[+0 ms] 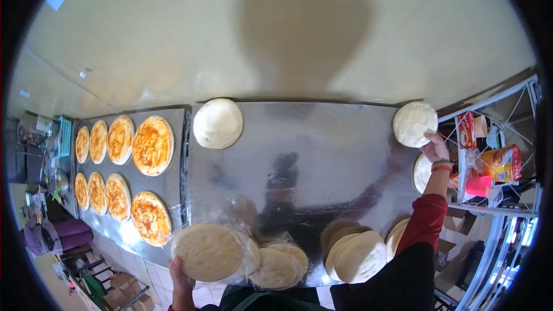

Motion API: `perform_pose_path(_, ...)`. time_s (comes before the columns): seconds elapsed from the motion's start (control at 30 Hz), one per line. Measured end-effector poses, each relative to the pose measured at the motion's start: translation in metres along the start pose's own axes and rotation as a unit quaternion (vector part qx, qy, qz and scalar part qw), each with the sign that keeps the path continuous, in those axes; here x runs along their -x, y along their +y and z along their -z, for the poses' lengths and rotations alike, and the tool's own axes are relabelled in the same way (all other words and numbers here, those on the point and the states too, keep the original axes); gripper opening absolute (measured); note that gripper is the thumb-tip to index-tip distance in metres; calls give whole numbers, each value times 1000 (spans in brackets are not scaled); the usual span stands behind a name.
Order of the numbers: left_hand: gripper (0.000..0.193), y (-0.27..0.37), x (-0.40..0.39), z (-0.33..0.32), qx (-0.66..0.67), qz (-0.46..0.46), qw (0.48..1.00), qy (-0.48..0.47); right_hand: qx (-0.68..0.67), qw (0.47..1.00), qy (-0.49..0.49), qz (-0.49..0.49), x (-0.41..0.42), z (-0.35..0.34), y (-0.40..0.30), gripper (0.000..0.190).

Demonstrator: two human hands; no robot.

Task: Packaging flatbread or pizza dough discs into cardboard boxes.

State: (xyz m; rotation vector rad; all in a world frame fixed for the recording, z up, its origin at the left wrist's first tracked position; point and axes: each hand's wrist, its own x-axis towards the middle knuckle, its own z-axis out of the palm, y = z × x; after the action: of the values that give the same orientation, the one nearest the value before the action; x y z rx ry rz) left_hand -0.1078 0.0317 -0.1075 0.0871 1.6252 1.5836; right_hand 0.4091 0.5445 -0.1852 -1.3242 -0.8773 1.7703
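My left hand (pixel 180 274) is at the front edge of the steel table, its fingers on the rim of a plain flatbread-like pizza base (pixel 207 252). Clear plastic film (pixel 248 242) lies around that base and its neighbours. Far to the right, my right hand (pixel 434 149) grips the edge of a round base with a pale, creamy surface (pixel 414 124). Below that one, another pale round (pixel 422 173) is partly hidden by my right arm. A similar pale round (pixel 218 123) lies at the back left of the steel tabletop (pixel 319 151).
On the left table (pixel 127 170), several bases spread with orange-red sauce (pixel 152 146) lie in two rows. Stacked plain bases (pixel 360 257) and film-wrapped ones (pixel 276 268) line the front edge. A wall (pixel 173 43) rises behind. A metal rack (pixel 462 211) with packets and a pink cup (pixel 478 186) stands right.
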Motion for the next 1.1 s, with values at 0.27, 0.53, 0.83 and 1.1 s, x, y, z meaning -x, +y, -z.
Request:
perform_pose_path(0.27,66,2,9,14,-24,18,997,-65,4,961,-215,-176,-5,-221,93,47)
perform_pose_path(0.53,72,-6,6,21,-16,48,986,-157,26,991,-114,-58,-25,-339,148,43)
perform_pose_path(0.83,70,7,14,19,-49,6,994,-97,368,754,543,-22,15,-75,121,52)
perform_pose_path(1.1,68,-9,7,14,-142,-7,980,-142,-29,868,444,-221,88,182,149,48)
